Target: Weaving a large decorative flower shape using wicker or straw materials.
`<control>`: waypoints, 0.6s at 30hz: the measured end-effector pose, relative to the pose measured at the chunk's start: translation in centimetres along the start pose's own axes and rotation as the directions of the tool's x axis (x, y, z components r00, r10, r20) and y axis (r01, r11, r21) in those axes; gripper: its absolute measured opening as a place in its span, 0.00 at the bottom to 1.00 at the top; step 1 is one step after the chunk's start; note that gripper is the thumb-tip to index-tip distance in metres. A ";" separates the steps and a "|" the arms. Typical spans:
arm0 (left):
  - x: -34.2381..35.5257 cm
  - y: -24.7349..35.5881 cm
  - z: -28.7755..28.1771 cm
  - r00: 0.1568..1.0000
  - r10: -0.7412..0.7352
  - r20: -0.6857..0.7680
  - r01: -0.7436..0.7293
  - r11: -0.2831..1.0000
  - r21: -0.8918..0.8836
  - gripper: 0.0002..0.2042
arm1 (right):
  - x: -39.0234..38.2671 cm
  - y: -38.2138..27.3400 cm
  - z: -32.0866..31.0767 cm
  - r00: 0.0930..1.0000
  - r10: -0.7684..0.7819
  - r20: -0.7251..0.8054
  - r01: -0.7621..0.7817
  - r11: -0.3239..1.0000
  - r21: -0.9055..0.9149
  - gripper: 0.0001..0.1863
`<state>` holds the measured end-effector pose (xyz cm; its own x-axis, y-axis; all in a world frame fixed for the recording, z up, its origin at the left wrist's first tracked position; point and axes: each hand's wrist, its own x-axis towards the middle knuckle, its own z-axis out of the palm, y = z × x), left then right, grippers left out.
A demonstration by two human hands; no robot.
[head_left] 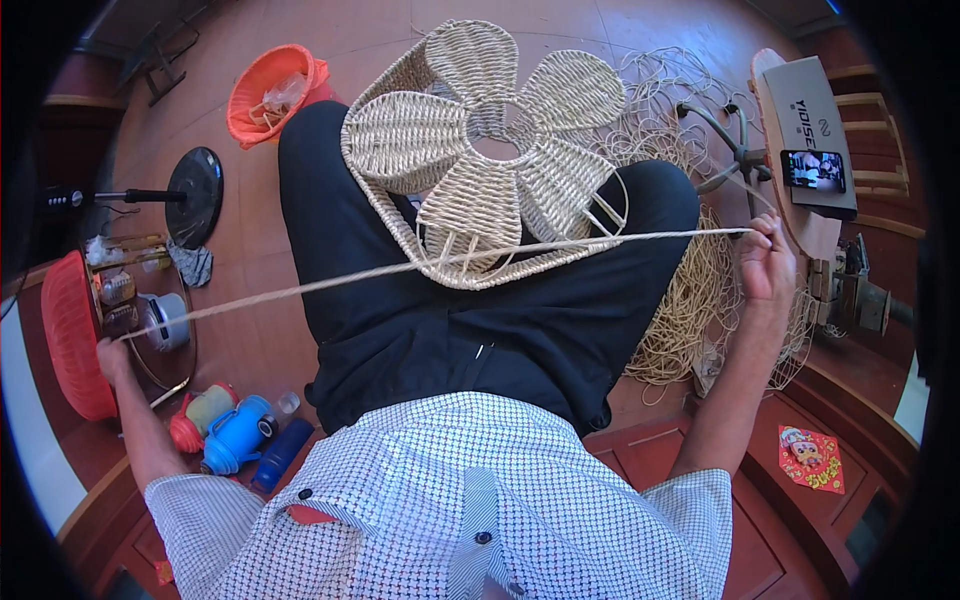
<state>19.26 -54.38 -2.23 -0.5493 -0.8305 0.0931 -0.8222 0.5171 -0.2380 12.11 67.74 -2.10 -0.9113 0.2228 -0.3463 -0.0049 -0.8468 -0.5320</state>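
Observation:
A flower-shaped woven straw basket [487,190] with several petals and a round hole in its middle rests across my thighs. Bare frame rods and a loose loop show at its lower right petal. A straw cord [330,284] runs taut across its near edge, from one side of me to the other. Far out to the left, my left hand [113,356] is closed on one end of the cord. My right hand [768,258], raised at the right, pinches the cord between closed fingers, and a further length goes up behind it.
A large heap of loose cord [690,310] spreads over the floor by my right knee. An orange-red bin [275,95] stands beyond my left knee. Thermos flasks [236,436] stand at the lower left. A phone [814,171] leans on a box [800,105] at the right.

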 end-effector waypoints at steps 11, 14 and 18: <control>-24.8 32.6 -15.5 0.625 0.760 -0.177 -0.543 0.260 -0.798 0.17 | -7.4 17.9 14.9 0.985 -0.083 0.150 0.146 0.864 -0.481 0.13; -43.1 38.1 -22.4 0.301 0.928 -0.219 -0.408 -0.082 -0.909 0.21 | -9.3 25.2 18.0 0.966 0.133 0.220 -0.071 0.961 -0.269 0.12; -53.0 40.1 -23.1 -0.033 0.994 0.108 0.158 0.112 -0.981 0.27 | -10.3 28.5 18.2 0.950 0.242 0.200 -0.236 0.970 -0.055 0.11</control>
<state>11.91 15.15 5.57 -0.7826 0.5188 -0.3440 -0.3254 0.1301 0.9366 13.82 32.54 0.40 -0.9486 -0.0898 -0.3034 0.2327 -0.8477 -0.4767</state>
